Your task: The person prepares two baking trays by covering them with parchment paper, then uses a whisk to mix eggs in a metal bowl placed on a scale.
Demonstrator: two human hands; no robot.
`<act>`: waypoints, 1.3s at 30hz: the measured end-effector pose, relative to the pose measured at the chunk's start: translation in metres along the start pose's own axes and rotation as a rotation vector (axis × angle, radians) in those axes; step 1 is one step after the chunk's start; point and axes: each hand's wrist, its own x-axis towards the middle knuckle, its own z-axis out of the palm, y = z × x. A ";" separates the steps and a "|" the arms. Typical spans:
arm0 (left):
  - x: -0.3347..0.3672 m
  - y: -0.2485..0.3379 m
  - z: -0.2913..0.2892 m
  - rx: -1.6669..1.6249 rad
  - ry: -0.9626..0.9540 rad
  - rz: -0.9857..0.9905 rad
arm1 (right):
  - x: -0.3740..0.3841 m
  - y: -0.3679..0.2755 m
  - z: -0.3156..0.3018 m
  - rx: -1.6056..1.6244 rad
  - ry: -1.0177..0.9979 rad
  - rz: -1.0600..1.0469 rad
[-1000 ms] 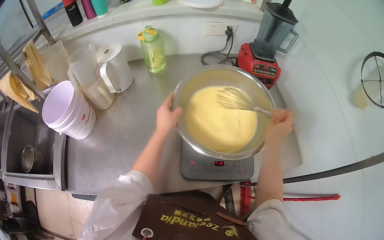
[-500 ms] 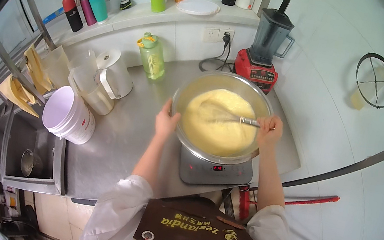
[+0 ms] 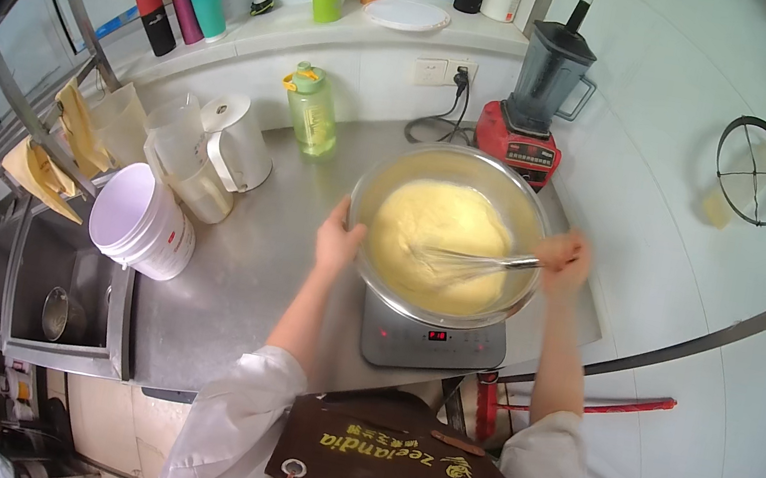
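A large steel mixing bowl rests on a grey induction cooker with a lit red display. Pale yellow batter fills its lower part. My right hand is closed round the handle of a balloon whisk, whose wires dip into the batter near the bowl's front. The hand sits at the bowl's right rim. On the left side, my left hand grips the bowl's rim, thumb toward the inside and fingers along the outer wall.
A red-based blender stands behind the bowl at right, its cord plugged into the wall. A green water bottle, white jug, clear measuring jugs and white bucket stand left. Further left is a steel sink.
My right hand has moved right and slightly outward with the whisk. The whisk's head has shifted toward the bowl's near side. My left hand stays on the rim.
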 end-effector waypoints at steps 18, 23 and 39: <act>-0.001 0.000 0.009 -0.002 0.018 0.043 | 0.033 -0.034 -0.028 -0.203 0.076 -0.327; 0.001 -0.003 0.003 -0.023 0.034 0.023 | 0.010 0.040 -0.016 -0.065 -0.029 -0.186; 0.001 -0.007 0.004 -0.011 0.009 -0.003 | 0.017 -0.028 -0.023 0.044 -0.104 0.031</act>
